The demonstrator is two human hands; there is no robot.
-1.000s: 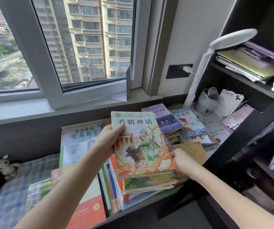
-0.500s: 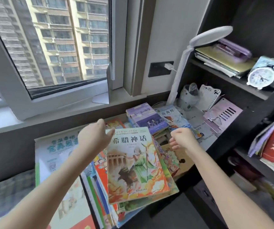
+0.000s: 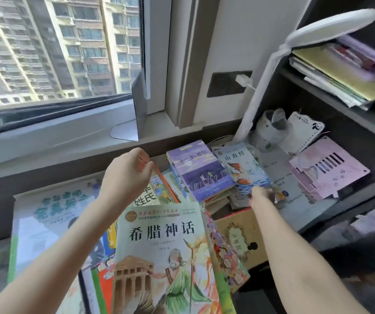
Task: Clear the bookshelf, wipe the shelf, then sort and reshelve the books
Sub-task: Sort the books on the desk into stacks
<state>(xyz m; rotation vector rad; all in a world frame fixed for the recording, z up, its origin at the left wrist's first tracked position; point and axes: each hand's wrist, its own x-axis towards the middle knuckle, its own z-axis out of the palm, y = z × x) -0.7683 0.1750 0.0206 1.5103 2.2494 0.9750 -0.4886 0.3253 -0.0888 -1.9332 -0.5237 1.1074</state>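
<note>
- Left hand (image 3: 125,177) is hovering over the piles, fingers (image 3: 144,164) curled in toward the thumb and gripping nothing.
- Right hand (image 3: 261,197) is reaching to the near edge of the blue-and-white illustrated paperback (image 3: 242,168). Its fingers are smeared by motion, so I cannot tell whether they are pinching or only touching.
- Books are lying off the shelf on the table (image 3: 299,220). The orange-and-green paperback with a temple and robed figure (image 3: 164,252) is lying flat on top of the nearest pile.
- Purple paperback (image 3: 195,171) is topping a short stack just beside the blue one.
- Risk, as I judge it: dragging the blue book sideways could be nudging the purple stack over, since the two are touching.
- Second risk: the near pile is fanning out unevenly, so a bump from either forearm could slide it toward the front edge.
- Dark bookshelf (image 3: 340,103) is cut off at the right, its lower bays unreadable.
- No wiping cloth is showing.
</note>
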